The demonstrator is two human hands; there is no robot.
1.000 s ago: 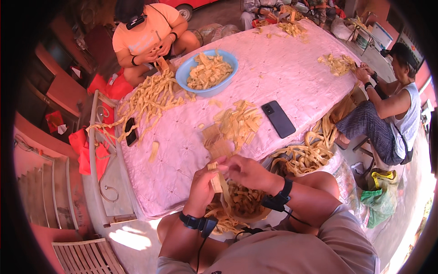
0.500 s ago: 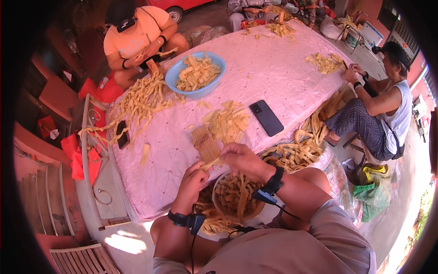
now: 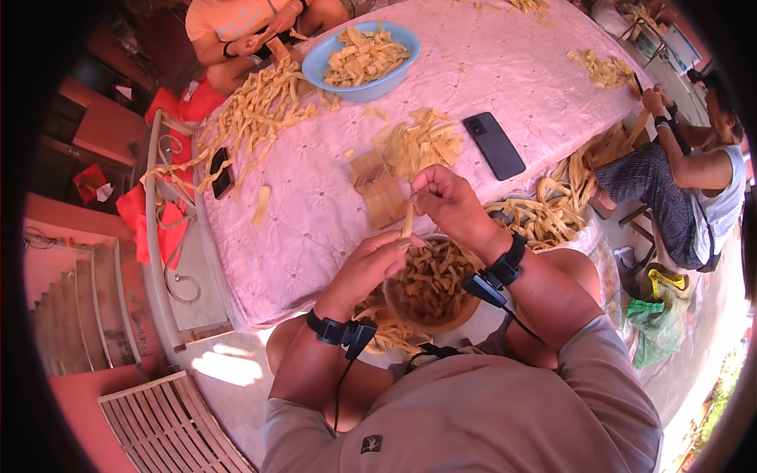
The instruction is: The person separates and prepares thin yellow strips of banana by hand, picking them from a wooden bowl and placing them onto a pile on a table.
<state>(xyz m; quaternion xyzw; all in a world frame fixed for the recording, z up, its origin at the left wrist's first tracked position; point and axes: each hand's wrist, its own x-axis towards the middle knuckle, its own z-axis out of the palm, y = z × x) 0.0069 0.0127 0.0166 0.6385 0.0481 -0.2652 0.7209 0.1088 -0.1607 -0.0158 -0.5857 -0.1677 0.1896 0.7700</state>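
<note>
My left hand (image 3: 372, 262) grips the lower end of a pale tan strip (image 3: 408, 219). My right hand (image 3: 445, 197), above and to the right, pinches its upper part. Below my hands, between my knees, a round container (image 3: 432, 288) holds many short tan pieces, with loose strips (image 3: 386, 331) beside it. Just beyond my hands on the pink quilted mattress (image 3: 276, 260) lie a heap of flat tan pieces (image 3: 430, 138), some wider flat sheets (image 3: 374, 197) and a black phone (image 3: 493, 146).
A blue basin (image 3: 347, 87) of tan pieces and tangled strips (image 3: 244, 134) lie farther off. One person (image 3: 236, 24) works beyond the basin, another (image 3: 710, 165) sits at right. Long strips (image 3: 536, 217) pile at the mattress's right edge. A metal frame (image 3: 162, 189) stands at left.
My hands have moved up and apart, with the right one higher and the strip stretched between them. The view has shifted, so the mattress and other people appear higher in the picture.
</note>
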